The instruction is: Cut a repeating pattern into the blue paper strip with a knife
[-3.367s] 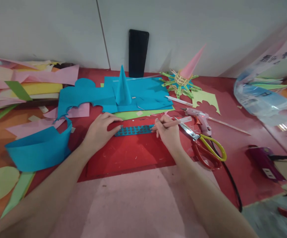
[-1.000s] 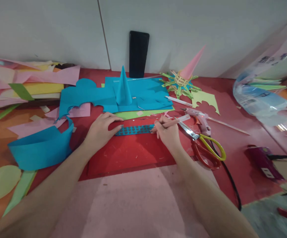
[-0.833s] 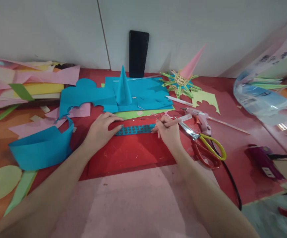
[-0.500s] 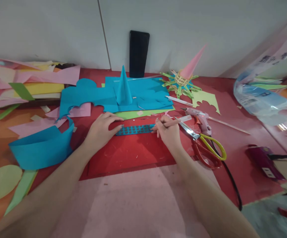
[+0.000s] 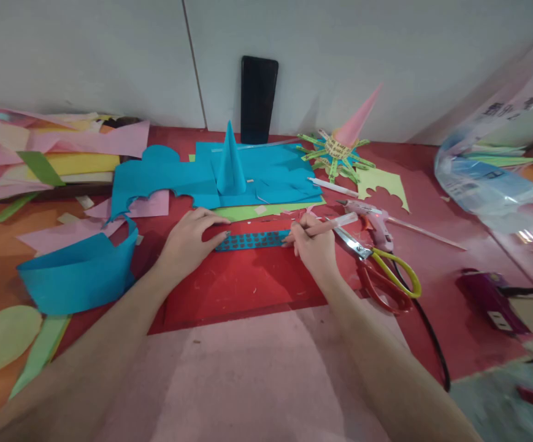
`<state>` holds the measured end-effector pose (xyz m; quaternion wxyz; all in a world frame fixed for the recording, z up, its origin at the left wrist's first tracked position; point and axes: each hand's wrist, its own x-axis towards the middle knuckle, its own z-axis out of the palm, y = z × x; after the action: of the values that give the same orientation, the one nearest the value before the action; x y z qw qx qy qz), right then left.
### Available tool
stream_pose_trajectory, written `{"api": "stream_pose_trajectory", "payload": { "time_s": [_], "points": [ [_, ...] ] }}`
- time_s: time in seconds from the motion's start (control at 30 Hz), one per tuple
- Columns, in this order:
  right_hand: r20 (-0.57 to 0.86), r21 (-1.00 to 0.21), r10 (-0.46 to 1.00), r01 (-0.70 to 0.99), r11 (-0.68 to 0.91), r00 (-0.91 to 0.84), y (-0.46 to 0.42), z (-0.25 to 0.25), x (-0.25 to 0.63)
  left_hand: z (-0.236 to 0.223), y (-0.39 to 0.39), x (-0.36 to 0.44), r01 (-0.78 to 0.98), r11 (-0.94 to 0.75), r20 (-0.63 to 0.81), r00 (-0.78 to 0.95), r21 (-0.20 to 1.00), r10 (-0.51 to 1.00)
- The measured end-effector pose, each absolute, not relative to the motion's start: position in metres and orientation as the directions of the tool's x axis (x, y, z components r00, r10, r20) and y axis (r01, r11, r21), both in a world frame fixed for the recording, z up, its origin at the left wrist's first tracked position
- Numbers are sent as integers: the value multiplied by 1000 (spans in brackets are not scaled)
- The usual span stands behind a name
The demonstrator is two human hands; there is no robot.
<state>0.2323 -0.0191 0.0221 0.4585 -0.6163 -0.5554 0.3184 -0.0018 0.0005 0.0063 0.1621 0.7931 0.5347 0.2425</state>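
A narrow blue paper strip [image 5: 252,240] lies across the red work surface, covered with rows of small dark rounded marks. At its left end rests my left hand [image 5: 191,236], thumb and fingers apart, with the thumb tip on the strip. My right hand [image 5: 313,245] is closed round a pale pink pen [image 5: 333,224], whose tip is hidden behind the fingers at the strip's right end. Just beyond the hands stands a blue paper cone [image 5: 230,166] on blue paper sheets [image 5: 270,162]. Scissors [image 5: 371,253] with one yellow and one red handle lie beside my right hand.
A pink glue gun [image 5: 374,221] and a white pen [image 5: 333,186] lie right. A pink cone on a green-strip base [image 5: 337,147] stands behind. Left are a blue paper band [image 5: 80,276] and a paper pile [image 5: 73,147]. A phone [image 5: 259,98] leans on the wall.
My right hand has shifted slightly to the right with the pen, uncovering a little more of the strip's right end. My left hand stays in place.
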Motion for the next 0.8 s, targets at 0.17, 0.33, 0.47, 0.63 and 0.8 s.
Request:
{"api": "stream_pose_trajectory", "payload": {
  "time_s": [0.17, 0.33, 0.47, 0.63, 0.8],
  "points": [
    [121, -918, 981, 394, 51, 154, -19, 20, 233, 5, 1, -2, 767, -386, 224, 314, 513, 923],
    [132, -927, 984, 366, 80, 122, -17, 15, 236, 5, 1, -2, 764, -383, 224, 311, 519, 924],
    [139, -934, 985, 344, 95, 106, -16, 14, 236, 5, 1, -2, 759, -389, 236, 310, 521, 921],
    [143, -930, 985, 352, 102, 93, -16, 16, 235, 6, 1, -2, 764, -386, 230, 310, 517, 922],
    [143, -919, 985, 381, 97, 96, -17, 16, 235, 6, 1, -2, 766, -388, 228, 314, 512, 922]
  ]
}}
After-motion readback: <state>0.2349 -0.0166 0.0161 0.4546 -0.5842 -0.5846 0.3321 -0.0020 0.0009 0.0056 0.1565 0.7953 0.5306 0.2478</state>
